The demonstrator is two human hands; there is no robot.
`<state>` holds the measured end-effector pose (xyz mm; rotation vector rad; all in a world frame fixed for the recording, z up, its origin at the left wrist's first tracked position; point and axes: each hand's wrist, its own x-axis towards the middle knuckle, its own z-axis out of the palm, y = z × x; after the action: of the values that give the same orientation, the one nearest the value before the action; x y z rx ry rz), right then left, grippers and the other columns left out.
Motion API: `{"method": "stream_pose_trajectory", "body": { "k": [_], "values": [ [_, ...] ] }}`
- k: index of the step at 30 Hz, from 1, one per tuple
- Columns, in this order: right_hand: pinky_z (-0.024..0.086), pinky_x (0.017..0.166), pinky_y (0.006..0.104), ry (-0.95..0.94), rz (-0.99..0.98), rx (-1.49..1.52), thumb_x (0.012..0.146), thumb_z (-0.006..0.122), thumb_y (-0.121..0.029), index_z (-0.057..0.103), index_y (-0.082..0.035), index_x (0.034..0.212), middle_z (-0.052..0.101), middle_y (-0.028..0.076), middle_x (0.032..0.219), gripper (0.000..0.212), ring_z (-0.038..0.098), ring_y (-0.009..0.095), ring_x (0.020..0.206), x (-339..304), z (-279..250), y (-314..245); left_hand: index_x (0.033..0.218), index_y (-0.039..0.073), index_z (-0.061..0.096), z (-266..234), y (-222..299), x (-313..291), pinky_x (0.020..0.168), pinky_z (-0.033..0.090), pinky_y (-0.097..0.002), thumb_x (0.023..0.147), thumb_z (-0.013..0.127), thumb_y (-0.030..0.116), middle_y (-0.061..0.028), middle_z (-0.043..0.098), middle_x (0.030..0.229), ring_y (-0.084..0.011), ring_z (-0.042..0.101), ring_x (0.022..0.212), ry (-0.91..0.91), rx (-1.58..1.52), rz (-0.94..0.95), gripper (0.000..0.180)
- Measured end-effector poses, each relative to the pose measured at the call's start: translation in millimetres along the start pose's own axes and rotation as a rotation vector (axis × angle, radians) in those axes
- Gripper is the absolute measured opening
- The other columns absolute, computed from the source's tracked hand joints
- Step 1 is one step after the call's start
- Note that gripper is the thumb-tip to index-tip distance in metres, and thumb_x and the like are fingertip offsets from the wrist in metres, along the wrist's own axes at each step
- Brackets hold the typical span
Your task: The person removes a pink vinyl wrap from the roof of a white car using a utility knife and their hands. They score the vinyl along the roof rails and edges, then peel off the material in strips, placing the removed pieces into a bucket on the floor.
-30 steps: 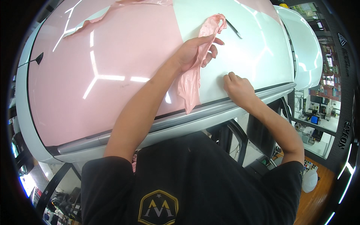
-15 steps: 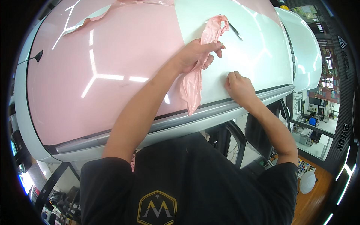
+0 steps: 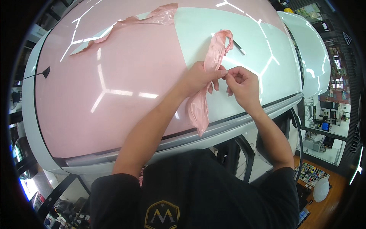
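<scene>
My left hand (image 3: pixel 199 79) is closed around a crumpled strip of glossy pink film (image 3: pixel 214 51). The strip's looped upper end rests over the white roof area, while its lower end hangs toward the roof rail. My right hand (image 3: pixel 245 87) meets the left at the fingertips, thumb and index finger pinched together beside the left thumb. Whatever that pinch holds is too small to make out. Both hands are above the car roof (image 3: pixel 194 34), where bare white borders pink film (image 3: pixel 126 68). A slim black tool with a silver end (image 3: pixel 239 47) lies just beyond the strip.
A silver roof rail (image 3: pixel 179 143) runs along the near edge, with open car doors below. Torn film (image 3: pixel 164 15) curls up at the far left of the roof. A small black antenna (image 3: pixel 45 72) stands at the left. The white hood (image 3: pixel 309 53) is at right.
My right hand has risen from a loose fist near the rail to touch the left fingertips. The left hand still holds the pink film. The whole view has shifted slightly.
</scene>
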<state>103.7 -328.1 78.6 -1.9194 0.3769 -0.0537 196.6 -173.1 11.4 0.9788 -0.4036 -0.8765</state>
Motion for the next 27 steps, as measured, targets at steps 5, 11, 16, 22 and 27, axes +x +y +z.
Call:
{"method": "stream_pose_trajectory", "body": {
  "k": [5,11,16,22,27],
  "values": [
    [0.049,0.048,0.0254,-0.088,0.112,0.234,0.097,0.066,-0.012,0.066,0.007,0.094,0.068,0.006,0.076,0.019,0.062,0.011,0.057,14.1,0.9,2.5,0.101,0.002,0.066,-4.8,-6.5,0.5,0.048,0.05,-0.0264,0.099,0.072,0.028,-0.0044,0.067,0.086,-0.0122,0.065,0.064,0.1,0.028,0.02,0.027],
    [0.053,0.059,0.0325,-0.707,0.214,0.048,0.098,0.065,-0.016,0.07,0.002,0.093,0.068,0.012,0.08,0.019,0.065,0.019,0.063,36.6,-27.2,41.9,0.101,0.0,0.064,0.6,4.0,1.3,0.049,0.052,-0.0279,0.102,0.065,0.024,-0.0071,0.066,0.084,-0.0152,0.067,0.068,0.207,-0.023,-0.024,0.024],
    [0.055,0.069,0.044,-1.448,-0.484,-0.254,0.097,0.068,-0.028,0.059,0.005,0.12,0.068,0.02,0.085,0.042,0.069,0.038,0.075,3.3,8.2,39.8,0.101,-0.003,0.065,-10.3,27.5,-0.9,0.048,0.053,-0.0295,0.101,0.066,0.017,-0.0086,0.066,0.084,-0.016,0.068,0.07,0.204,0.084,0.046,0.02],
    [0.052,0.063,0.0551,-1.648,-0.32,-0.332,0.1,0.061,-0.026,0.041,0.002,0.138,0.068,0.023,0.082,0.051,0.067,0.046,0.071,-15.8,33.6,54.8,0.096,-0.004,0.068,-28.1,47.2,-6.6,0.05,0.051,-0.0284,0.099,0.067,0.015,-0.0064,0.063,0.071,-0.0132,0.061,0.06,0.275,0.176,0.125,0.019],
    [0.051,0.063,0.057,-1.671,-0.317,-0.315,0.099,0.062,-0.02,0.04,-0.001,0.138,0.068,0.024,0.08,0.049,0.067,0.047,0.07,-8.7,34.2,46.5,0.089,0.0,0.067,-29.5,67.2,-17.3,0.045,0.043,-0.0271,0.102,0.064,0.023,-0.0033,0.058,0.065,-0.0108,0.054,0.05,0.381,0.2,0.138,0.027]
  ]
}}
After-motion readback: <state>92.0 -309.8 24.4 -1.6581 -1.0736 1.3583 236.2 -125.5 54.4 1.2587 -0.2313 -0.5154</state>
